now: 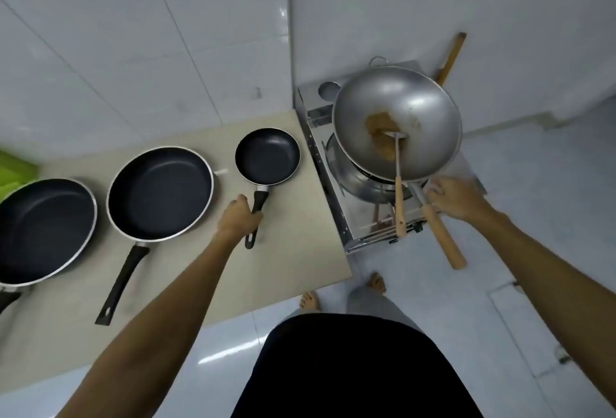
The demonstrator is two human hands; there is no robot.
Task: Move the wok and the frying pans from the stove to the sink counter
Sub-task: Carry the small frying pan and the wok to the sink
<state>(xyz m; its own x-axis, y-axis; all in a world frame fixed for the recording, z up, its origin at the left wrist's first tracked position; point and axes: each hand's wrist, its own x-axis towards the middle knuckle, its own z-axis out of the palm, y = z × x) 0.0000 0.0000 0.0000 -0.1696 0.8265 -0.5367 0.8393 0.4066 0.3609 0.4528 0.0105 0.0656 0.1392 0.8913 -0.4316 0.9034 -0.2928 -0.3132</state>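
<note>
The left hand [238, 217] is closed around the black handle of the small black non-stick frying pan [267, 156], which sits on the beige counter [300, 251], probably just being set down. The right hand [455, 197], fingers loosely spread, seems to touch the large steel wok [396, 121] at its wooden handle; beyond it, the wok sits on the steel stove [363, 217], holding a wooden-handled spatula [398, 184]. Two larger black frying pans [160, 192] lie left of the left hand.

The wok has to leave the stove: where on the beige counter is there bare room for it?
Bare counter lies in front of the small pan, between its handle and the stove. The back strip is crowded by three pans; the wok may overhang.
</note>
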